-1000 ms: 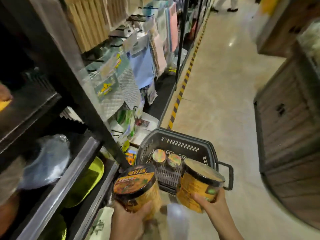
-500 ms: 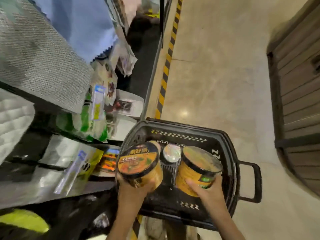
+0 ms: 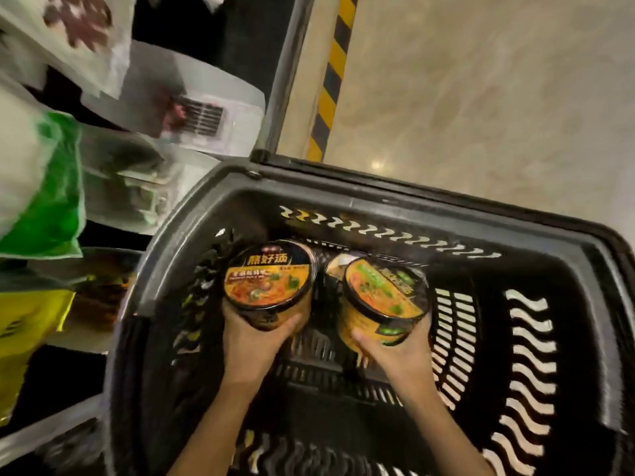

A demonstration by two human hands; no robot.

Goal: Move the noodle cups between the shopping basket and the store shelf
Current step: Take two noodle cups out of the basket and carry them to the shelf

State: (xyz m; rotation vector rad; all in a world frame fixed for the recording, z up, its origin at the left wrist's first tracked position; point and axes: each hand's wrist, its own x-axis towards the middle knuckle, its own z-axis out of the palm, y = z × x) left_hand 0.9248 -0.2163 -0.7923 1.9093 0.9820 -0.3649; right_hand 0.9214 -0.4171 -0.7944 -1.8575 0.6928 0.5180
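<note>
head: noodle cups (image 3: pixel 269 283) upright, lids up.

Shop aisle, stocked shelves (image 3: pixel 144 139), shopping basket (image 3: pixel 343 187), hazard-striped floor (image 3: pixel 330 87)

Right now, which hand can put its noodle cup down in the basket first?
Probably left hand: its round orange-lidded noodle cup sits level, while the right hand holds its cup tilted over the black plastic basket.

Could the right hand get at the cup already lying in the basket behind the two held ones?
Probably not: the right hand grips a noodle cup, which largely covers the rear cup.
</note>
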